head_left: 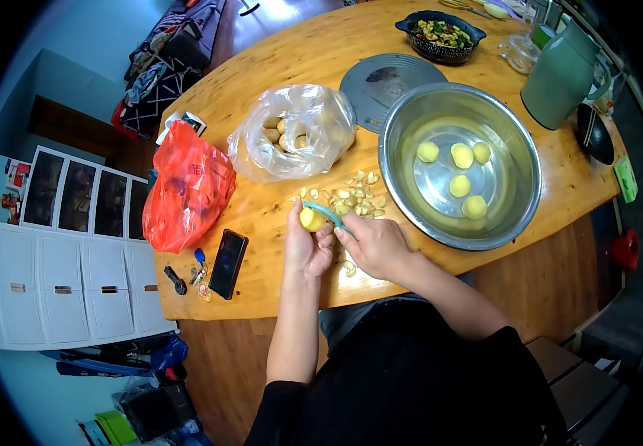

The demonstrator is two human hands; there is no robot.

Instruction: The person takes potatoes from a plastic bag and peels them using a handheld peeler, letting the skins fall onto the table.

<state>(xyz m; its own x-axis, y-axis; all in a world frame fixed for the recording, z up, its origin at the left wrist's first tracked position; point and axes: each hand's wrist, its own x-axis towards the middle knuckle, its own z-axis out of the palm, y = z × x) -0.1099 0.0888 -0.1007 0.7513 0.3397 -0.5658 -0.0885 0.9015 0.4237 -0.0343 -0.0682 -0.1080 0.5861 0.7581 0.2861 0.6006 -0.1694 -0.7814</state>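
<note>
My left hand point(309, 249) is closed around a yellow, peeled-looking potato point(311, 219) near the table's front edge. In my right hand point(373, 245) is a teal peeler point(323, 210), its head against the potato's upper side. Thin peelings point(355, 199) lie heaped on the wood just beyond my hands, and a few strips show below them. To the right, a large steel basin point(518, 208) holds water and several peeled potatoes point(459, 186). A clear plastic bag point(314, 160) stands open behind the peelings, with unpeeled potatoes point(277, 131) inside.
A red plastic bag point(191, 193), a phone point(228, 264) and keys point(201, 273) are on the left. Behind the basin lie a round grey mat point(381, 78) and a dark dish of food point(440, 50). A green jug point(559, 82) stands at the right.
</note>
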